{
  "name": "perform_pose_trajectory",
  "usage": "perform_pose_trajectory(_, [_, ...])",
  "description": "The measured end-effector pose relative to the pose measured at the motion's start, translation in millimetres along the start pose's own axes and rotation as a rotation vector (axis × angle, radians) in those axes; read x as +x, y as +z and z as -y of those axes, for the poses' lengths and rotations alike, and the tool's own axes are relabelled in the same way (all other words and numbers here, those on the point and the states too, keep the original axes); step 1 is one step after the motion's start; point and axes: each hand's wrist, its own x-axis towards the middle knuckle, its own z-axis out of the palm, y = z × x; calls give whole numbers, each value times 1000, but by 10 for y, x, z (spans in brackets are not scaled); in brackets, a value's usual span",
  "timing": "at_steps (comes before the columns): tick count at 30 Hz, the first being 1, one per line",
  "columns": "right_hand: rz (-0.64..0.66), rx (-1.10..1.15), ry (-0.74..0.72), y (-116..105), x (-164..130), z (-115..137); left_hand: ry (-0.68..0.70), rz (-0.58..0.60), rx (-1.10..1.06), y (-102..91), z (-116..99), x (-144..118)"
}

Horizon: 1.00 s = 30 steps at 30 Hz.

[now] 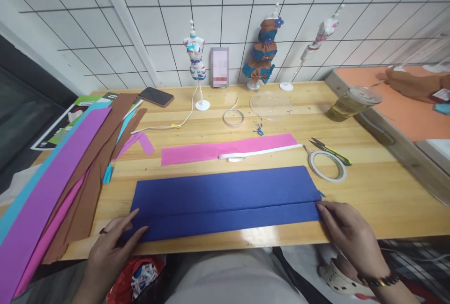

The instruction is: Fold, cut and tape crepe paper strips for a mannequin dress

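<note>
I see a white tiled wall (225, 8) with dark grout lines behind the far edge of a pale wooden table (369, 186); a second surface topped in orange (397, 102) adjoins its right edge, and a dark panel (21, 107) sits far left

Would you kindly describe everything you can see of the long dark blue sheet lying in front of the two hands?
The dark blue sheet is a long, matte rectangle that looks like crepe paper, lying flat along the near edge of the wooden table. A lengthwise crease or fold runs across it, leaving a narrower strip nearest the person. The left hand presses flat on its near left corner; the right hand rests its fingertips on the near right end. A pink strip lies beyond it, apart.
</note>
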Motion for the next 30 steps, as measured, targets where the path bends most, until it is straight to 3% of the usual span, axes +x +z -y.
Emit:
perform_pose_trajectory(17, [-4, -25, 63, 11, -52, -19, -42, 41, 49, 63, 60, -24])
perform_pose_trajectory(22, [24, -26, 69, -16, -57, -30, 27, -5, 8, 22, -10, 1])
perform_pose_trajectory(30, [44, -24, 133, -41, -50, 0, -29, -53, 32, 15, -42, -34])
